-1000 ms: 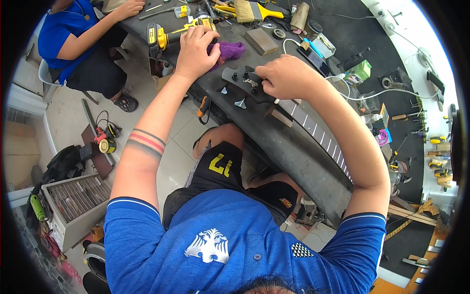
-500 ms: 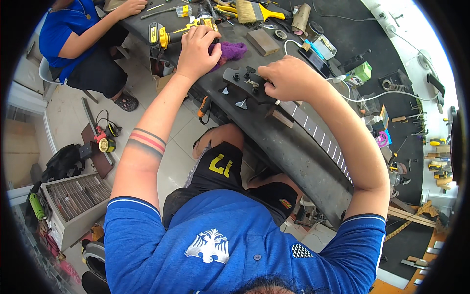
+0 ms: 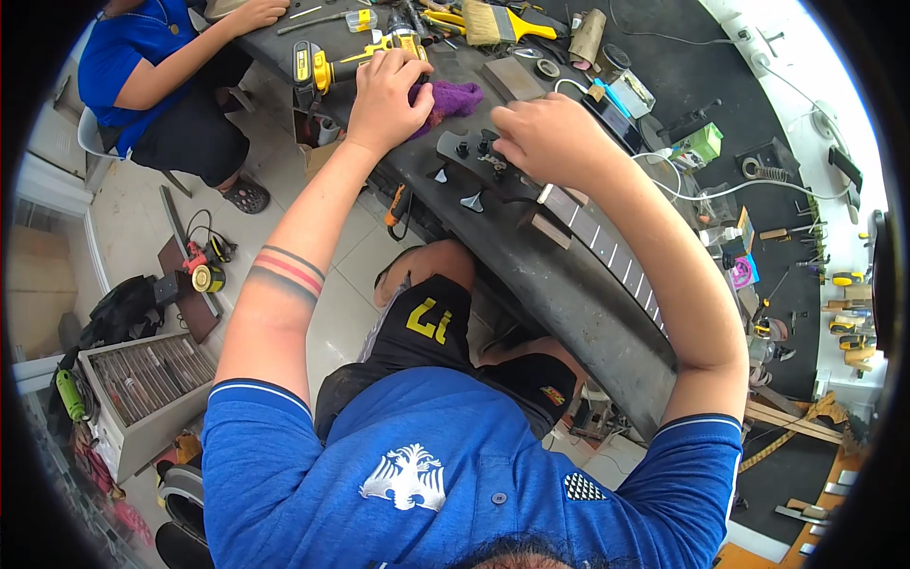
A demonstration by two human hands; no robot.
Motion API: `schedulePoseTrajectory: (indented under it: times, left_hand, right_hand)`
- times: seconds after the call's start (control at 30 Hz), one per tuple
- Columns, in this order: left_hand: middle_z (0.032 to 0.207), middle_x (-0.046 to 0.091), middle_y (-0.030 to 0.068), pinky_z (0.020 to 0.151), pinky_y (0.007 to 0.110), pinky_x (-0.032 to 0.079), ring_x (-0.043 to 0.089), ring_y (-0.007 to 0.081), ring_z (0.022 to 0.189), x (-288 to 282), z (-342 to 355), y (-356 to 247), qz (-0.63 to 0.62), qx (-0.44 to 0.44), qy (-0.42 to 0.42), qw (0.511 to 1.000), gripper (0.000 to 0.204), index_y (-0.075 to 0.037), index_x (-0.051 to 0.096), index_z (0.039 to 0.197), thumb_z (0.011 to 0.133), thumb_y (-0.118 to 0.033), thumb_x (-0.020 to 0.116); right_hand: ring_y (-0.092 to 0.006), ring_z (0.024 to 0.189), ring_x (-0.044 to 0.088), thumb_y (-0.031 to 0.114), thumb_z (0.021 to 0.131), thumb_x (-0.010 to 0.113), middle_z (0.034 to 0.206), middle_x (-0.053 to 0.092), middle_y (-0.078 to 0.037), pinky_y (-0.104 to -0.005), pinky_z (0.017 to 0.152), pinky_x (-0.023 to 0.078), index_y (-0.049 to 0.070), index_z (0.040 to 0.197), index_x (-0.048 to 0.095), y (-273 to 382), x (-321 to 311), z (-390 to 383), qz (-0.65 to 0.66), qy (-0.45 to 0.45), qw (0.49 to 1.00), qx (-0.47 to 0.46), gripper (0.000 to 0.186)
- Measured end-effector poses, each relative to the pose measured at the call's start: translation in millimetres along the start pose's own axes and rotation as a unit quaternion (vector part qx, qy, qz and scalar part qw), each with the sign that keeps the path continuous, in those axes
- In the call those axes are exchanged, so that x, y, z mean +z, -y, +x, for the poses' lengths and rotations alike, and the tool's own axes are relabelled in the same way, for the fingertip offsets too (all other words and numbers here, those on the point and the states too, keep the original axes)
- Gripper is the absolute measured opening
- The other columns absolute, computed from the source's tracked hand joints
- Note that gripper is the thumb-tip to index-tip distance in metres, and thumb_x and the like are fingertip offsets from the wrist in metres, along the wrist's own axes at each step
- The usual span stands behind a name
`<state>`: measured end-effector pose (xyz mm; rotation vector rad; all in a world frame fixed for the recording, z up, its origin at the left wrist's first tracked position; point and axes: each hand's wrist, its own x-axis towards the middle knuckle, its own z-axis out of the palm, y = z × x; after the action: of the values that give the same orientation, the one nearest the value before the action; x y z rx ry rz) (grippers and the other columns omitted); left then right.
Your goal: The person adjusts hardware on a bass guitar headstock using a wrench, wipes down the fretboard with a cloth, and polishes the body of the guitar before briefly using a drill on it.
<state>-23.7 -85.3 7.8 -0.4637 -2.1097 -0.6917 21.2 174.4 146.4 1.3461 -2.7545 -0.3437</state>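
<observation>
A dark guitar neck [image 3: 607, 248] with pale fret lines lies across the black workbench [image 3: 569, 303], its headstock [image 3: 455, 161] pointing to the far left. My right hand [image 3: 555, 142] rests curled over the tuning pegs on the headstock; what its fingers pinch is hidden. My left hand [image 3: 387, 95] lies on the bench just beyond the headstock, fingers bent on a purple cloth [image 3: 457, 97].
A yellow cordless drill [image 3: 332, 64], a wide brush [image 3: 493, 21], small boxes and cables crowd the far bench. Another person in blue [image 3: 152, 66] sits at the bench's far left. A drawer box [image 3: 142, 379] and tools lie on the floor at left.
None of note: both hands stay in the same places on the cloth and headstock, with only a slight shift of the view.
</observation>
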Motion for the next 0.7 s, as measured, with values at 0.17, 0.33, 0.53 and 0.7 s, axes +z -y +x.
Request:
schedulePoseTrajectory:
  times: [0.17,0.33,0.53,0.7]
  left_hand:
    - [0.115,0.066,0.0023,0.107,0.047,0.045,0.060,0.0269,0.121,0,-1,0,0.000,-0.006,-0.001,1.000,0.021,-0.015,0.075,0.110,0.090,-0.022,0.077]
    - [0.114,0.066,0.0027,0.106,0.047,0.045,0.060,0.0274,0.120,0,-1,0,-0.003,-0.006,-0.004,1.000,0.020,-0.015,0.075,0.109,0.090,-0.022,0.077]
    - [0.113,0.066,0.0027,0.107,0.047,0.044,0.060,0.0273,0.119,0,-1,1,-0.007,-0.012,-0.003,1.000,0.021,-0.015,0.076,0.109,0.090,-0.022,0.077]
    - [0.113,0.066,0.0029,0.107,0.047,0.044,0.060,0.0272,0.120,1,-1,3,-0.009,-0.009,-0.010,1.000,0.021,-0.014,0.076,0.109,0.090,-0.022,0.077]
  right_hand:
    - [-0.0316,0.101,0.076,0.026,0.102,0.070,0.099,0.078,-0.010,-0.0459,0.099,0.053,0.007,0.112,0.068,4,7,16,0.013,0.009,0.997,-0.071,0.022]
    - [-0.0291,0.098,0.078,0.025,0.103,0.070,0.096,0.079,-0.010,-0.0451,0.096,0.054,0.006,0.111,0.071,5,13,24,-0.021,0.044,0.995,-0.082,0.021]
    - [-0.0303,0.086,0.078,0.032,0.108,0.063,0.084,0.079,-0.010,-0.0452,0.091,0.055,0.007,0.099,0.075,9,19,31,-0.028,0.066,0.996,-0.058,0.029]
    - [-0.0323,0.084,0.079,0.026,0.099,0.064,0.081,0.078,-0.012,-0.0465,0.087,0.054,0.008,0.096,0.076,9,11,26,-0.047,0.005,0.998,-0.039,0.022]
